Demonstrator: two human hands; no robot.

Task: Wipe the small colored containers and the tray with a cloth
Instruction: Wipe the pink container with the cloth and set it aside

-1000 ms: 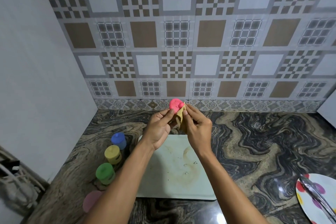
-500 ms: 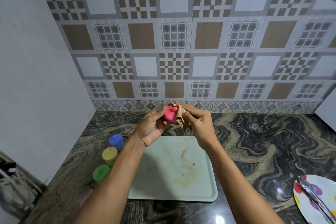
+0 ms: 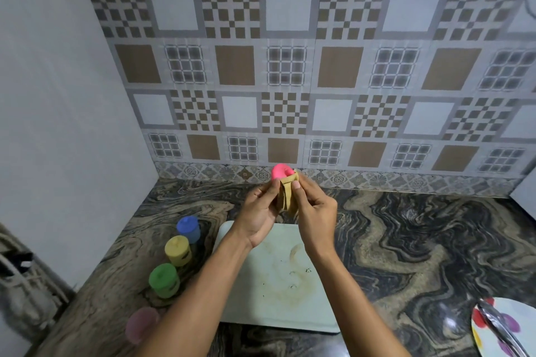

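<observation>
My left hand [image 3: 258, 211] grips a small pink container [image 3: 279, 171] held up over the far end of the tray. My right hand [image 3: 316, 211] pinches a folded tan cloth [image 3: 287, 194] against the container's side. Only the container's pink top shows above the cloth and fingers. The pale green tray [image 3: 278, 284] lies on the counter below my arms, with brown smears and dark crumbs on it. Left of the tray stand a blue container [image 3: 188, 228], a yellow container [image 3: 177, 249] and a green container [image 3: 164, 280] in a row. A light pink container [image 3: 142, 324] sits nearest me.
The dark marbled counter [image 3: 406, 240] runs right from the tray. A white plate with coloured dots [image 3: 504, 324] carrying a metal utensil sits at the bottom right. A patterned tiled wall is behind, a plain white wall on the left.
The pink container has turned in my left hand, its top now up above the cloth. My right hand has shifted the cloth down along its side. The view has tilted slightly.
</observation>
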